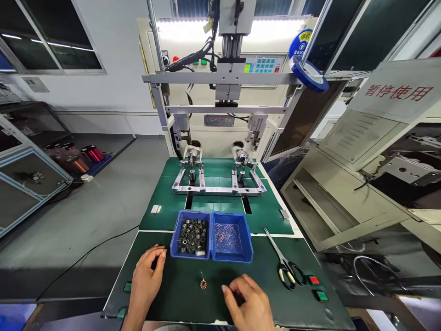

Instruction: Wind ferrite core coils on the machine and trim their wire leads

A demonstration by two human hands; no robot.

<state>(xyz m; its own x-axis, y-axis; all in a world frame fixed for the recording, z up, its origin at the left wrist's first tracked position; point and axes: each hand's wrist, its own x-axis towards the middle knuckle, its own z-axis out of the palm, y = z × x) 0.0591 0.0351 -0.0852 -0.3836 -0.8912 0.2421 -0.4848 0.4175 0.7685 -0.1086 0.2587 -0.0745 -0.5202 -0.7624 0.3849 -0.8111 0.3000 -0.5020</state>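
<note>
Resting on the green bench (179, 299), our two hands flank a small wound coil (203, 285) whose copper leads stick up from it. Our left hand (146, 276) lies flat and open just beside the blue bin of black cores (191, 236), with nothing in its grip. Our right hand (250, 301) is loosely curled, fingers bent toward the coil yet apart from it; as far as we can tell from this angle its grip holds nothing, though the palm side is hidden.

Several things could go wrong from here, in our judgement. The coil is tiny and light, so a careless brush from either hand could send it rolling away. Its thin leads look easy to bend or snap if we pinch it by the wire instead of the body. The second blue bin (231, 242), full of loose copper wire scraps, sits close; a sleeve or knuckle could tip scraps onto the mat or mix them with good parts. The scissors (284, 266) lie near our right hand with blades pointing away, and a sideways sweep could knock them off or nick a finger. The green and red buttons (317, 287) at the right edge could be pressed by accident.
</note>
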